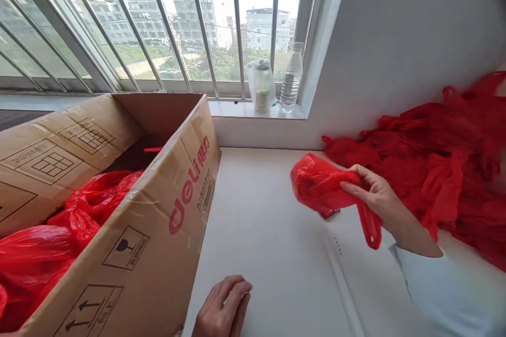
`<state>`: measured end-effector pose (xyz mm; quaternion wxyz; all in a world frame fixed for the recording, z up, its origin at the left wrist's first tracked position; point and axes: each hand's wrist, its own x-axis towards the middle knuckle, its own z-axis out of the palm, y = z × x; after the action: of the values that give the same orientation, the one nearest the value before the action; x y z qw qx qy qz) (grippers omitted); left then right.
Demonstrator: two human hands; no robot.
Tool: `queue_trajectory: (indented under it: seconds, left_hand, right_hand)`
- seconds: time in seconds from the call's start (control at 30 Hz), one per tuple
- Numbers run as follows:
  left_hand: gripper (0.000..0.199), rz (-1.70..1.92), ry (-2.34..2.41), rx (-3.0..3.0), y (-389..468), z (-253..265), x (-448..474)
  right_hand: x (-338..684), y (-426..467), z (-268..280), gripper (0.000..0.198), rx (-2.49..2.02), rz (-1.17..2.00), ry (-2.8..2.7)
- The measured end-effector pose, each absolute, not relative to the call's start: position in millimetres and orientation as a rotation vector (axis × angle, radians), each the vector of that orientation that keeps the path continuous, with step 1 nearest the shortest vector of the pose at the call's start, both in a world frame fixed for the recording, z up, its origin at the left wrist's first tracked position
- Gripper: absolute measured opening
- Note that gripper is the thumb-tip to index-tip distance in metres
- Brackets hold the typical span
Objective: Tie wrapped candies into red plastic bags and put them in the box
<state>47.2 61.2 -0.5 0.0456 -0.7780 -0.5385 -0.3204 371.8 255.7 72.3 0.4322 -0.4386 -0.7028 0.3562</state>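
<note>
A red plastic bag is pinched between the thumb and fingers of my right hand, above the white tabletop. Its rounded body bulges to the left, and a loose handle hangs below my fingers. Whatever the bag may contain is hidden. Low in the view, beside the cardboard box, my left hand is over the tabletop with its fingers curled together and nothing visible in them. Several red bags bulge inside the box. The edge of a dark object shows beneath the held bag.
A big heap of red plastic bags lies on the right against the wall. On the windowsill stand a clear water bottle and a cup in a thin bag. Metal bars cross the window behind.
</note>
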Motion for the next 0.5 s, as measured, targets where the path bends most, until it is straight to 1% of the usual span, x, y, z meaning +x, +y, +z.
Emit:
queue_trajectory:
  seconds: [0.07, 0.1, 0.2, 0.23, 0.27, 0.33, 0.43, 0.5]
  left_hand:
    - [0.022, -1.048, -1.76, -2.254, 62.6, 11.7, 53.9]
    - [0.024, -1.089, -1.807, -2.187, 63.3, 17.6, 57.8]
    - [0.026, -1.18, -1.887, -2.087, 67.1, 32.2, 67.4]
    - [0.025, -1.195, -1.898, -2.089, 69.3, 35.6, 69.1]
    - [0.023, -1.201, -1.905, -2.105, 72.0, 38.2, 70.2]
    - [0.019, -1.178, -1.905, -2.183, 78.0, 41.8, 71.3]
    - [0.013, -1.065, -1.884, -2.388, 86.4, 44.4, 74.8]
    - [0.007, -0.961, -1.883, -2.495, 89.9, 44.0, 80.4]
  right_hand:
    - [333.6, 234.1, 60.3, 0.008, -0.923, 1.035, -1.986]
    - [319.6, 223.5, 54.9, 0.008, -0.816, 1.092, -2.135]
    - [301.8, 198.2, 47.0, 0.036, -0.495, 1.162, -2.548]
    - [302.7, 193.6, 47.2, 0.042, -0.431, 1.174, -2.624]
    - [305.8, 191.2, 48.4, 0.045, -0.402, 1.186, -2.653]
    - [314.3, 191.7, 51.4, 0.038, -0.446, 1.209, -2.596]
    - [320.0, 195.0, 52.6, 0.022, -0.624, 1.131, -2.499]
    - [314.7, 193.5, 49.4, 0.019, -0.772, 1.08, -2.481]
